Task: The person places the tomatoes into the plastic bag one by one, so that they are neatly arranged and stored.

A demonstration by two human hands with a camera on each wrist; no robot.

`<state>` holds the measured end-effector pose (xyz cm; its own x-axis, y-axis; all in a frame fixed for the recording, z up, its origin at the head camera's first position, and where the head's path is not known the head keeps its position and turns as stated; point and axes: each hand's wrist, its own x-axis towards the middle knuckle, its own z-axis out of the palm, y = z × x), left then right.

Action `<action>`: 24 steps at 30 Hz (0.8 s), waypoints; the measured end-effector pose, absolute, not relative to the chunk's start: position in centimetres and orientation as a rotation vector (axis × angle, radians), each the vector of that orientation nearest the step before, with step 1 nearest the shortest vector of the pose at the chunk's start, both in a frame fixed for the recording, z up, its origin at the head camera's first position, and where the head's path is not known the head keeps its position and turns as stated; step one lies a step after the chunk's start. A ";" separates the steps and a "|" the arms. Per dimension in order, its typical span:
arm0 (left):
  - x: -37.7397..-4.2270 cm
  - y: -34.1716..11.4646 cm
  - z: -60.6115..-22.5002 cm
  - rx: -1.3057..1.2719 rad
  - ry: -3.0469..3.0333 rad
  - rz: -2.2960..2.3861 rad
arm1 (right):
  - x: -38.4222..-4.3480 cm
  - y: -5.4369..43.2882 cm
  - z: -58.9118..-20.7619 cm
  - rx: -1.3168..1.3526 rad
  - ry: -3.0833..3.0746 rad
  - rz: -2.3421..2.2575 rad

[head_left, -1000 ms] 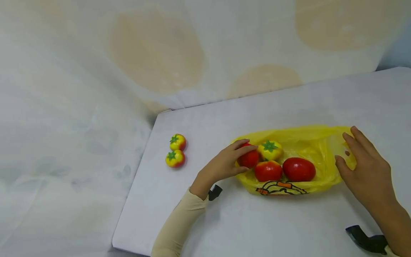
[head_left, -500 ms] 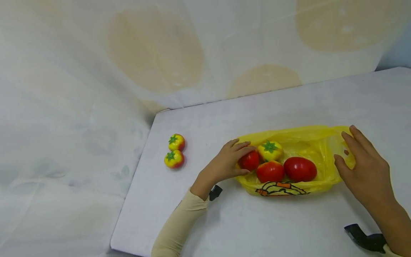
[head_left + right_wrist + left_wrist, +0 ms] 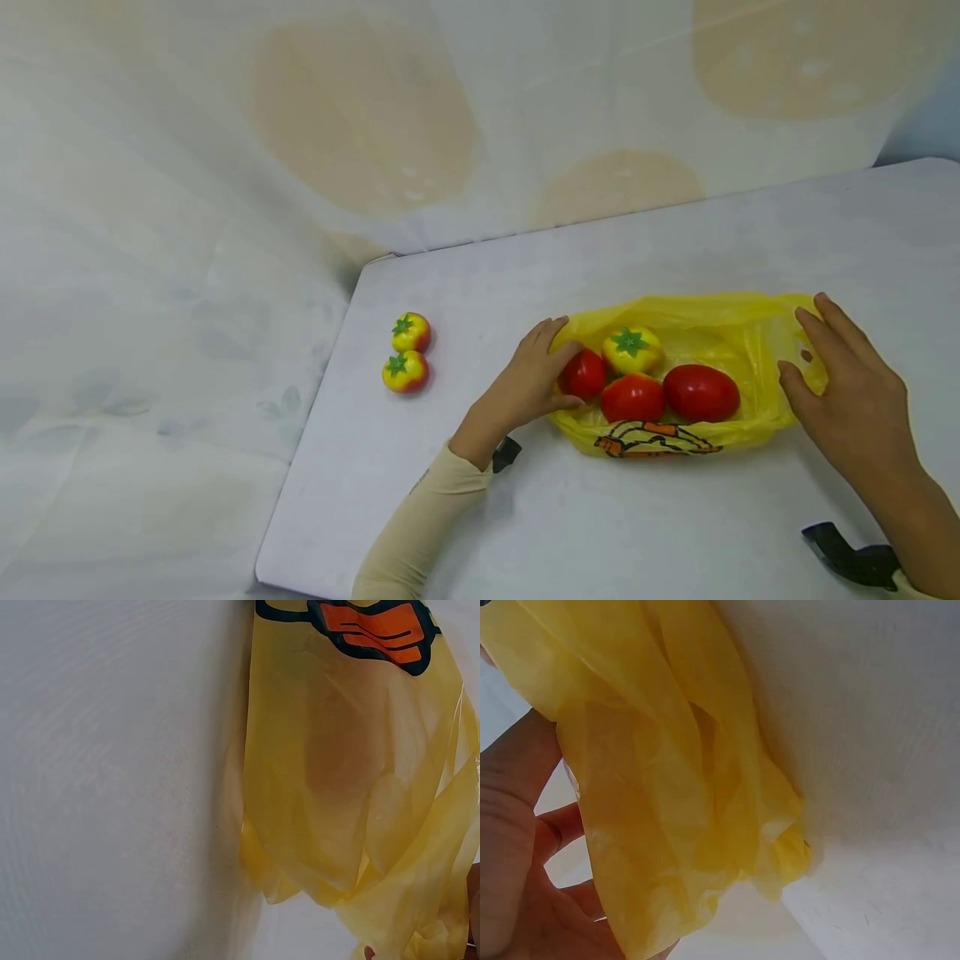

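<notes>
A yellow plastic bag (image 3: 753, 350) lies spread open on the white table (image 3: 660, 525). Inside are a red round fruit (image 3: 585, 375) at the left end, a yellow fruit with a green star-shaped calyx (image 3: 632, 346), a red-orange fruit (image 3: 633, 398) and a larger oval red fruit (image 3: 703, 393). At the bag's left rim my left hand (image 3: 528, 379) has its fingers spread, fingertips beside the left red fruit; the bag's wall (image 3: 652, 787) hides part of them. My right hand (image 3: 862, 387) touches the right rim, fingers extended and thumb over the edge.
Two yellow-red fruits (image 3: 411, 332) with green tops lie touching on the table's left side. A patterned cloth backdrop (image 3: 585, 108) rises behind the table. Black wrist mounts (image 3: 851, 557) show at both wrists.
My left fingers have drawn back from over the left red fruit toward the bag's rim. That fruit has shifted slightly right, with the red-orange one. My right hand is almost still.
</notes>
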<state>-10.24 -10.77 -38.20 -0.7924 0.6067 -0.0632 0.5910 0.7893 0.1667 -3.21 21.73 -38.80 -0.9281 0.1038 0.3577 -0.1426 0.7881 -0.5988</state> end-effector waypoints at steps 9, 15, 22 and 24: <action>-10.2 -10.9 -38.2 0.905 2.876 0.190 | -3.2 21.7 -39.0 0.033 -2.608 0.899; -10.4 -11.9 -36.9 0.906 2.961 0.450 | -3.1 21.7 -38.9 0.036 -2.609 0.899; -10.4 -14.6 -36.2 0.846 3.078 0.700 | -3.1 21.7 -38.9 0.031 -2.620 0.911; -10.2 -15.5 -36.4 0.815 3.102 0.726 | -3.1 21.7 -38.9 0.033 -2.619 0.914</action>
